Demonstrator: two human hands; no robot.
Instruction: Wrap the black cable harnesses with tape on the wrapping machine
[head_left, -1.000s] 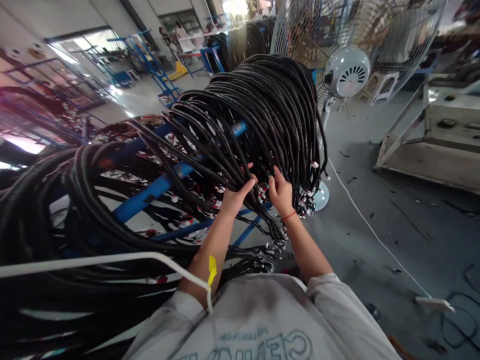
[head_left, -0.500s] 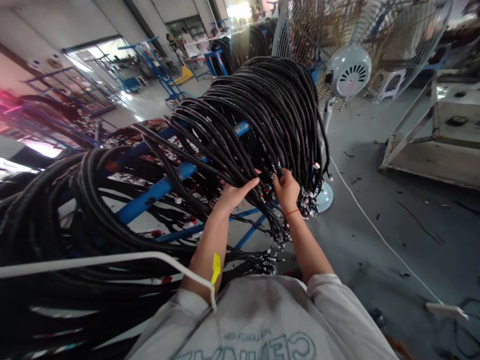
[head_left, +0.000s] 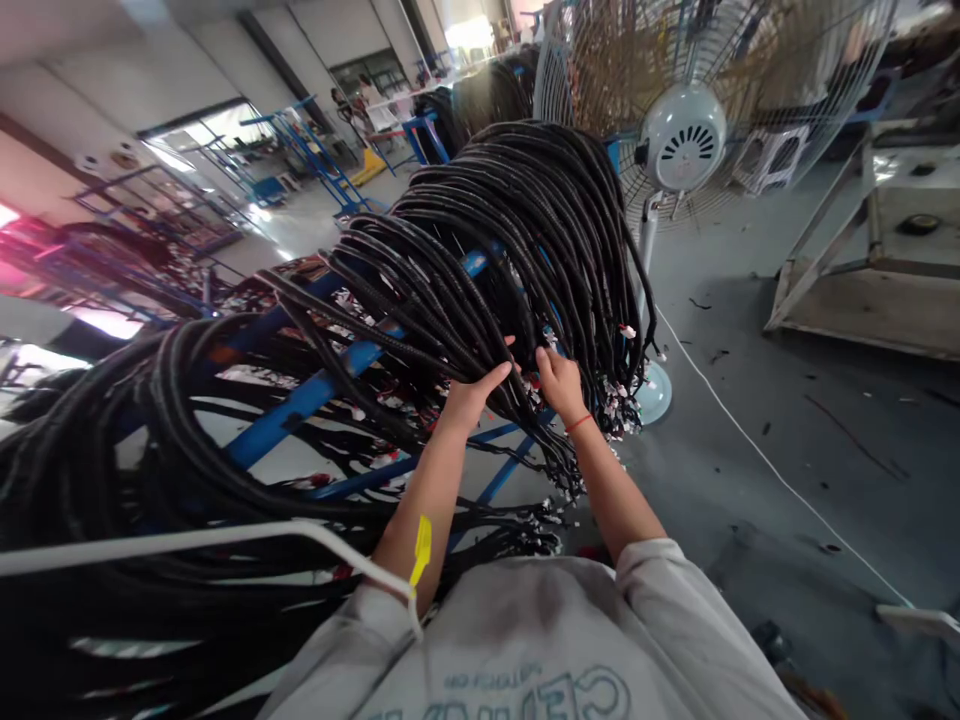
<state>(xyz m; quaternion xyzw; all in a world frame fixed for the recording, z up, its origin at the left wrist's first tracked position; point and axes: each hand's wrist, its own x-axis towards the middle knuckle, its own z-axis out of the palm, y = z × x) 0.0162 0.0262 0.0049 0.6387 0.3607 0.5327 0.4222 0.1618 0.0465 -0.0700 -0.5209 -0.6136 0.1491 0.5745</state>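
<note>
Many black sleeved wire harnesses (head_left: 439, 275) hang in a thick row over a blue rack bar (head_left: 292, 410), with small white connectors (head_left: 619, 400) at their lower ends. My left hand (head_left: 474, 395) is closed around several hanging harnesses, its thumb across their front and its other fingers mostly hidden behind them. Just to the right, my right hand (head_left: 562, 385) has its fingers curled at a black harness strand. Its thumb points up along the strand, and the other fingertips are hidden. A gap between the harnesses opens above my two hands.
A grey pedestal fan (head_left: 686, 140) stands right behind the harnesses, its round base (head_left: 654, 395) on the floor. A white cord (head_left: 757, 445) crosses the floor. At right is a metal-framed cart (head_left: 862, 290). A white tube with a yellow tag (head_left: 422, 552) crosses near my left forearm.
My right hand has shifted slightly left and lower, nearer my left hand. The gap between the harnesses above my hands looks wider. My left hand keeps its hold.
</note>
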